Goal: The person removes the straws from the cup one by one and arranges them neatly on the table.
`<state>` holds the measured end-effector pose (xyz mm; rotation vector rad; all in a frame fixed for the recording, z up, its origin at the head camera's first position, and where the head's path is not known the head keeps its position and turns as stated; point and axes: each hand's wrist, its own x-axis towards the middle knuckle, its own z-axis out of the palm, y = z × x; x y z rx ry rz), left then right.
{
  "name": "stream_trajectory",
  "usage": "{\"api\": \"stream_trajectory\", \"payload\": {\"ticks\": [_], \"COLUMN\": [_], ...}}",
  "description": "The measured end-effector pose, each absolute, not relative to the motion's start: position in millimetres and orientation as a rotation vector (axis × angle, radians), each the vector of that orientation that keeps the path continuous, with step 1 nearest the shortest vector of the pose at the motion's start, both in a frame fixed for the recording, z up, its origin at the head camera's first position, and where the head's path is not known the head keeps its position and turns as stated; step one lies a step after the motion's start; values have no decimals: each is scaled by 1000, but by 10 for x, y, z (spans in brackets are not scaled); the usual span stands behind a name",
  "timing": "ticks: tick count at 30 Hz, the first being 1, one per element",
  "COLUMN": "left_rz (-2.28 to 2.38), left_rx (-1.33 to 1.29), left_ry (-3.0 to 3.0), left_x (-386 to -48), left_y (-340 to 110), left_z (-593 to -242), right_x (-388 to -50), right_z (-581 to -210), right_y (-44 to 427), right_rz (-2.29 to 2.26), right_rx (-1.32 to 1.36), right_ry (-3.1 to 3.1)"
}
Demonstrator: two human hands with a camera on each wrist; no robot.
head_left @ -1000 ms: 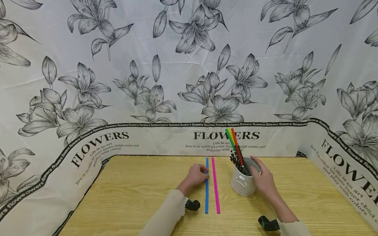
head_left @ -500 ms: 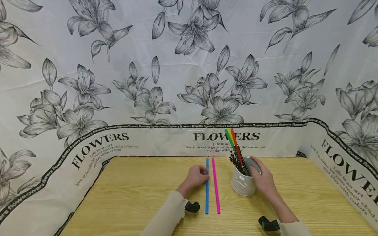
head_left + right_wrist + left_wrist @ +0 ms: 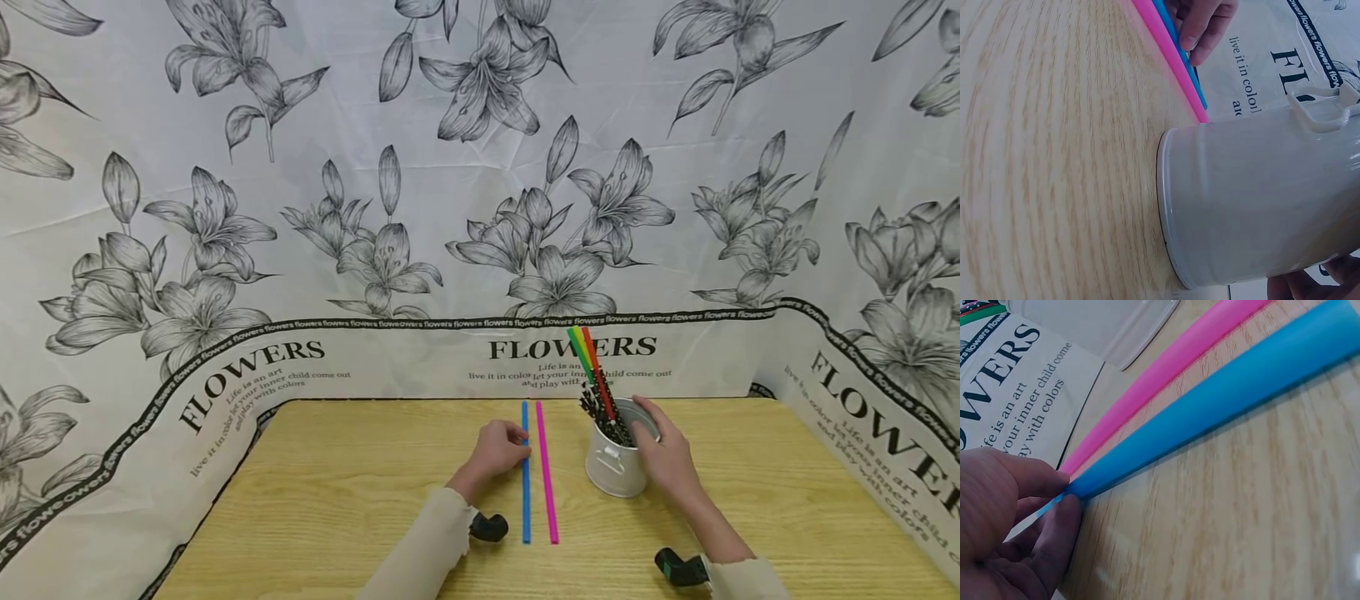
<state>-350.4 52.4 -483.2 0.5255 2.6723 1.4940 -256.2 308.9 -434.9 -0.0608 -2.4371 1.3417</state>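
Observation:
A blue straw (image 3: pixel 527 500) lies on the wooden table, and my left hand (image 3: pixel 498 450) pinches it between thumb and fingertips. In the left wrist view the grip on the blue straw (image 3: pixel 1210 403) is near its far end. Just right of it, roughly parallel, lies a pink straw (image 3: pixel 548 479), apart from the hand. My right hand (image 3: pixel 669 450) holds the white metal bucket (image 3: pixel 615 471) by its right side, thumb at the rim. Green, yellow and red straws (image 3: pixel 585 350) lean out of the bucket beside black-and-white speckled ones. The bucket's base sits on the table in the right wrist view.
The wooden table (image 3: pixel 337 483) reaches back to a floral curtain (image 3: pixel 405 358) printed with lettering, which also runs along both sides. Black wrist cameras (image 3: pixel 489 527) are worn below both hands. A white side handle (image 3: pixel 1322 112) sticks out from the bucket.

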Motion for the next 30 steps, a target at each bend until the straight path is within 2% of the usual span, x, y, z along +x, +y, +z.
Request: {"api": "stream_trajectory", "payload": {"ticks": [9,14,19,30], "left_rz": [1503,1530,1626,1739], "left_rx": [456,527,667,738], "left_ry": [2573,2535,2423,2294], "left_x": [-3494,-3535,-3547,-3609], "left_y": [491,507,629,984], "left_z": [-4760,-4603,-4365,-3724], "right_x": [-2572,-2577,-2540,-2483], "right_z": [-4365,-4371,-4406,-4364], "right_y": [3080,3101,3104,3074], "right_rz": [1336,1348,1348,1329], "right_rx": [-68,-65,-68,-89], "right_ry": [-2424,-2435,-2443,-2447]}}
